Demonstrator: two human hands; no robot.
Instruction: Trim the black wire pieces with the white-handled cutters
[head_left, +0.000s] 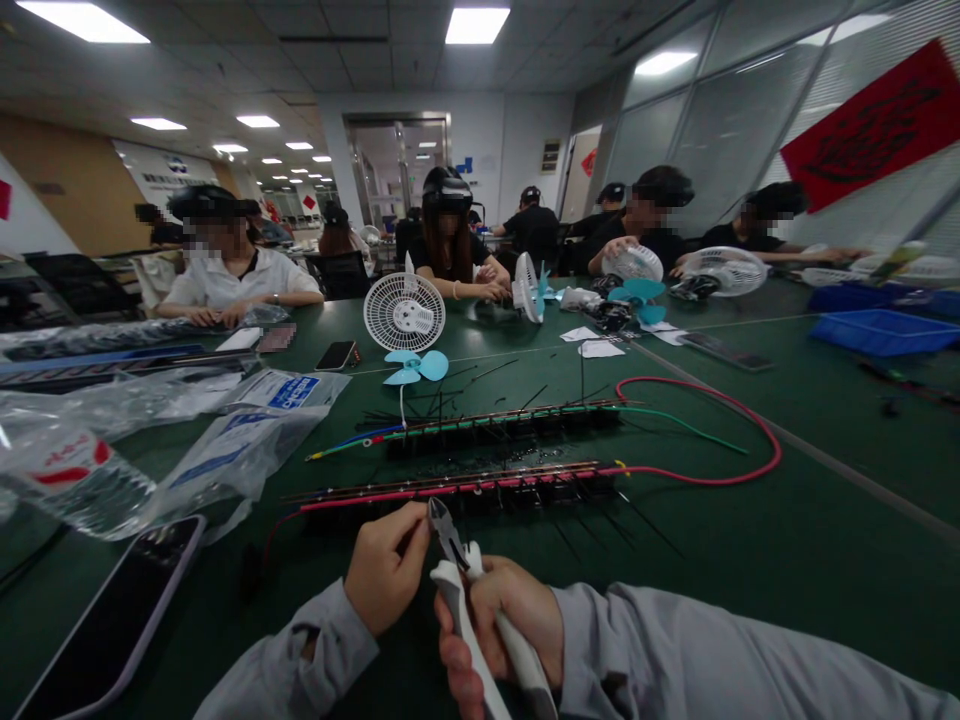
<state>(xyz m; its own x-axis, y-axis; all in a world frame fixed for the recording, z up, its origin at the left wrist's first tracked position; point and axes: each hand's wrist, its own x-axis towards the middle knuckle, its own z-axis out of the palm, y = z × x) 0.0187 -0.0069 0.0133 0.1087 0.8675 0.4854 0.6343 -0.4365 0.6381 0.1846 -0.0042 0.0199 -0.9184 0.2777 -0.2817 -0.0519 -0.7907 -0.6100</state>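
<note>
My right hand [517, 610] is wrapped round the white handles of a pair of diagonal cutters [450, 535], whose jaws point up and away from me. Beside the jaw tips, my left hand [388, 560] is closed in a pinch; what it holds, if anything, is hidden. Just beyond both hands lies a long dark strip assembly with a red cable [450, 490] along it, bound with black cable ties whose tails stick out. Farther back is a similar strip [510, 425] with a green wire [690, 418] and a blue wire [367, 437].
At the left lie a phone [112, 620], a water bottle [71, 470] and plastic bags [255, 425]. A fan grille [405, 312] and blue fan blades [416, 368] stand beyond the strips. Blue trays [885, 332] sit at the right. Several people work across the table.
</note>
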